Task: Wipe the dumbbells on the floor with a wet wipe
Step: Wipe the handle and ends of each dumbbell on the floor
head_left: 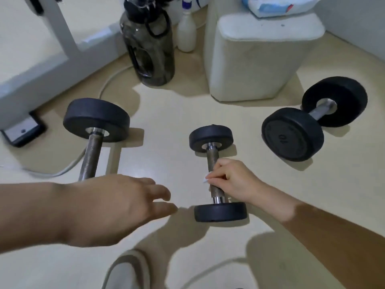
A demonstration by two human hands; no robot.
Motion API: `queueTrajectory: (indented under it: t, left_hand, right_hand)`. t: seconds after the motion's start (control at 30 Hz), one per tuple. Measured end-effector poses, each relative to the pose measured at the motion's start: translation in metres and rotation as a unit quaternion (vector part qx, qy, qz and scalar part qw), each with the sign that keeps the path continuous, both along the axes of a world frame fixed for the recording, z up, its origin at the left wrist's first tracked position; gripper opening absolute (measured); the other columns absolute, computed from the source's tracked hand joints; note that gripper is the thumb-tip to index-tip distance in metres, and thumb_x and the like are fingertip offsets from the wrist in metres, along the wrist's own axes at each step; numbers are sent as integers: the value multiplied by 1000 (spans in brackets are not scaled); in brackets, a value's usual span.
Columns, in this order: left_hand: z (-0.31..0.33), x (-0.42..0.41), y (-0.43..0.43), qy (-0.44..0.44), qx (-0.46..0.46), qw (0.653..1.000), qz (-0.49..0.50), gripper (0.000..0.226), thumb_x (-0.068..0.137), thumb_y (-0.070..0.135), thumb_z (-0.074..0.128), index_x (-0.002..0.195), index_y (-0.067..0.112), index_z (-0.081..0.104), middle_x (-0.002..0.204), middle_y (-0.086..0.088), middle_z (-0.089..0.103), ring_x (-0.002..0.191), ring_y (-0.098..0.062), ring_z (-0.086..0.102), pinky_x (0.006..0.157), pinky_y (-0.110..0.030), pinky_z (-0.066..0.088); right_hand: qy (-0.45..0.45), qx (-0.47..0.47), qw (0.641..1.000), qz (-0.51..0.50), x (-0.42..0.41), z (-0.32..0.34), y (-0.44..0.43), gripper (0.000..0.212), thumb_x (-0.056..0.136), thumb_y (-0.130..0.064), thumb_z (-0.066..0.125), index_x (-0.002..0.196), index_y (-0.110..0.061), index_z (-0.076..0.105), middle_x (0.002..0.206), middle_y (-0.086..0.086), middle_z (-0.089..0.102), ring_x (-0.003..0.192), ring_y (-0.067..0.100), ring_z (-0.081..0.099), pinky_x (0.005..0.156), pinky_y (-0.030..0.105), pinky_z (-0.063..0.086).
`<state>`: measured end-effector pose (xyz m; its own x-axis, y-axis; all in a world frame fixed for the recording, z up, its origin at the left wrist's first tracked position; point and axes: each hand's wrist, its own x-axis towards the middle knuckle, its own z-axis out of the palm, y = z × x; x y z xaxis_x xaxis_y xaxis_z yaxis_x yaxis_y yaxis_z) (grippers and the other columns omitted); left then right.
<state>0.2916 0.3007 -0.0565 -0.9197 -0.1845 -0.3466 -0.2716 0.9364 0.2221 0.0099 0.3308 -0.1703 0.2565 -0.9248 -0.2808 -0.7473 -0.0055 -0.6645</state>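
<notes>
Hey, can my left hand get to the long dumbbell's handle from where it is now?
Probably yes. The left hand hovers open right over the near end of the long dumbbell, with nothing between them.

Floor (166, 113): three dumbbells in a row, long dumbbell (94, 130) left, small dumbbell (215, 174) centre, heavy dumbbell (312, 119) right. Behind them: water jug (150, 49), spray bottle (186, 32) to its right, then cushion block (260, 57). Wipes pack (279, 5) lies on the block.
</notes>
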Motion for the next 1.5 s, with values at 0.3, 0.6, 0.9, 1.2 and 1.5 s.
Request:
queueTrajectory:
  t: [0.3,0.6,0.9,1.2,1.5]
  left_hand:
    - [-67,-136,64,19,63,974,217,59,90,49,52,137,29,22,117,-2,37,103,-24,40,75,-41,49]
    - [-98,-160,82,22,14,958,284,63,82,11,53,131,31,20,90,2,40,73,-24,41,56,-33,37]
    - [-79,-107,39,-13,-56,976,212,71,44,-2,51,103,35,60,70,9,56,61,-20,56,39,-25,27]
    - [-94,-105,57,83,-61,958,269,62,55,11,73,112,31,61,103,7,66,90,-26,63,63,-33,53]
    - [-100,-105,78,174,-58,936,300,33,87,41,52,117,33,65,126,3,62,114,-27,60,88,-35,52]
  right_hand:
    - [-26,-129,980,-150,-35,-17,-16,13,84,-11,67,90,-17,77,86,-7,64,85,14,60,82,25,48]
    - [-26,-183,975,-124,-62,-22,-16,14,84,-12,67,89,-19,78,85,-2,67,81,18,64,76,31,51]
    - [6,-246,957,-153,-25,-39,10,17,89,-14,61,99,-19,73,86,-4,67,75,13,64,71,16,48]
    - [-61,-145,985,-74,-20,-37,19,20,92,-31,53,104,-33,68,89,-11,63,81,13,64,71,33,54]
    - [-87,-97,987,-95,-19,-33,26,16,90,-33,58,98,-34,72,77,-14,59,74,6,61,68,35,53]
